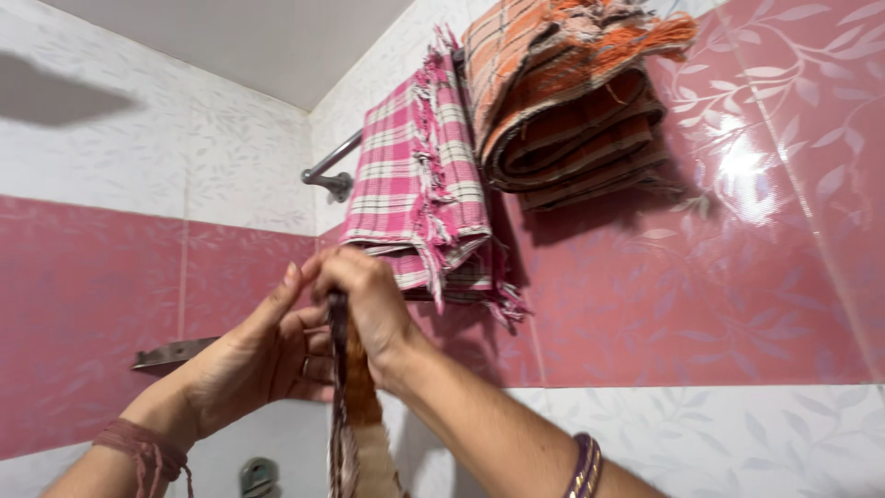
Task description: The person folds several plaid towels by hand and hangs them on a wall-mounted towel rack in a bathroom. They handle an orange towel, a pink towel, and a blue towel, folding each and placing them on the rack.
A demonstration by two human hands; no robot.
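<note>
Head view: my right hand [364, 300] is clenched on the top edge of a brown-and-orange cloth [355, 406] that hangs down between my wrists. My left hand [263, 346] pinches the same edge, fingers extended. Just above, a pink checked towel [419, 175] drapes over a metal rail [330, 166]; a folded orange towel [562, 92] sits beside it.

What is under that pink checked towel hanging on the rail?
Under the pink checked towel a metal rail shows at its left end; the rest is covered. Below its hem, both hands, left and right, grip a brown folded cloth. Pink wall tiles lie behind.
</note>
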